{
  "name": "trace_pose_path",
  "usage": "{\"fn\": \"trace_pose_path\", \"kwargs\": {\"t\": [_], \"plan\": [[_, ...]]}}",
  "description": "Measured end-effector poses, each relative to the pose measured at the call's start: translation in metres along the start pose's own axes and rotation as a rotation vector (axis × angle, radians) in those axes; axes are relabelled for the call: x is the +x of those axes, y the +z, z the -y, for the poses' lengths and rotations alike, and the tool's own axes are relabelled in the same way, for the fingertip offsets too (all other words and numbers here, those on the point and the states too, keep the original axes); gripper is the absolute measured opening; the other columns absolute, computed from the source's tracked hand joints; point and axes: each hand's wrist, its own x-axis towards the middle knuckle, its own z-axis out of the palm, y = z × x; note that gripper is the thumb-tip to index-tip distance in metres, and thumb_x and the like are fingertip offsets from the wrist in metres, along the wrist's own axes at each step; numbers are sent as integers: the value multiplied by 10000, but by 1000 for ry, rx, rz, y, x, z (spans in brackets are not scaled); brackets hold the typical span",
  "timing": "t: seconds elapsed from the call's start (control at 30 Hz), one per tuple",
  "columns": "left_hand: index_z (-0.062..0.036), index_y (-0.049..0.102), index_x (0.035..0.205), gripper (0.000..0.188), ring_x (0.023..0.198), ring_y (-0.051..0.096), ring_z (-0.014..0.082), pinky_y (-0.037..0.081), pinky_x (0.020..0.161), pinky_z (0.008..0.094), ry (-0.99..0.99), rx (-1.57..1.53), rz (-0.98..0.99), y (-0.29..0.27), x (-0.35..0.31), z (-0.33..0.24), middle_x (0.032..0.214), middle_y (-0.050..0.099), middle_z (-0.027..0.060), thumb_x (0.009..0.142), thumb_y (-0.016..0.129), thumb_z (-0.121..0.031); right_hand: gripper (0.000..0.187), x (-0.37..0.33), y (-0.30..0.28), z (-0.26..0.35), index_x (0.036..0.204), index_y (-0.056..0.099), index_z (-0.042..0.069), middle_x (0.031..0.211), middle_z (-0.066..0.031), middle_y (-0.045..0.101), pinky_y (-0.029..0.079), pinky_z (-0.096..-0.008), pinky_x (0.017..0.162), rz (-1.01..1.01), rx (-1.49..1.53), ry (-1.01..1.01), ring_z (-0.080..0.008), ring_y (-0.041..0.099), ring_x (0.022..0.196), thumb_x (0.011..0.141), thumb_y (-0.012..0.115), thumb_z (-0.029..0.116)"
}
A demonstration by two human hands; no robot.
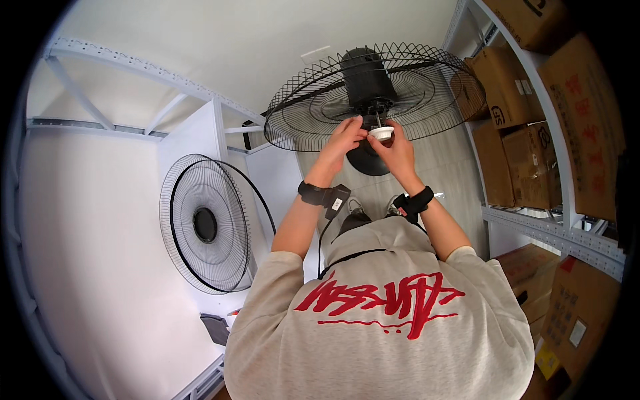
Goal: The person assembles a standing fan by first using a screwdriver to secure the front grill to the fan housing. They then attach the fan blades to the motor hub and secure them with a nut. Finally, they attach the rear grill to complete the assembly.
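A black fan motor (368,77) with a wire rear grille (300,110) stands in front of me, its metal shaft pointing toward me. My right hand (399,155) pinches a white, round, ribbed plastic nut (381,133) just below the shaft's tip. I cannot tell whether the nut touches the shaft. To the left of the nut, my left hand (343,141) has its fingers drawn together against the black hub; what they grip, if anything, is hidden. Beneath my hands shows the fan's dark round base (368,162).
A separate round wire grille (179,200) with a dark centre leans at the left, by a white worktop (93,253). Metal shelving (560,133) with cardboard boxes (530,163) runs along the right. A small dark object (215,329) lies at the worktop's edge. Grey floor surrounds my feet.
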Motion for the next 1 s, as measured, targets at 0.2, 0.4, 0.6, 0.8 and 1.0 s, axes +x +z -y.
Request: {"fn": "trace_pose_path", "kwargs": {"t": [0.2,0.4,0.6,0.8,1.0], "plan": [[-56,530,1234,431,950,578,128,457,858,290,3,-205,158,9,16,23,1067,607,48,969,534,-395,645,0,-1,4,1240,495,-4,791,-166,700,537,-376,644,28,-23,13,-301,700,731,782,746,374],[-60,534,1235,454,952,576,135,455,848,302,53,-162,110,6,13,28,1067,599,39,947,565,-410,646,0,-3,8,1231,501,-12,794,-165,703,540,-376,660,35,-22,22,-299,702,742,780,743,383],[-73,532,1247,509,963,563,146,446,856,312,33,-57,55,0,2,13,1076,592,32,917,593,-456,646,0,2,0,1225,505,-13,808,-166,704,539,-386,679,11,-18,33,-300,702,749,772,746,380],[-76,520,1280,457,939,534,104,430,811,288,25,-106,187,7,21,29,1065,587,8,948,552,-387,623,0,2,11,1214,509,-10,824,-175,701,538,-382,692,12,-57,36,-302,700,770,768,744,356],[-58,503,1311,447,904,522,93,416,751,258,39,5,132,13,5,14,1059,589,14,948,537,-316,620,2,3,-5,1210,517,-4,856,-157,704,541,-348,688,41,101,128,-257,705,777,757,764,339]]}}
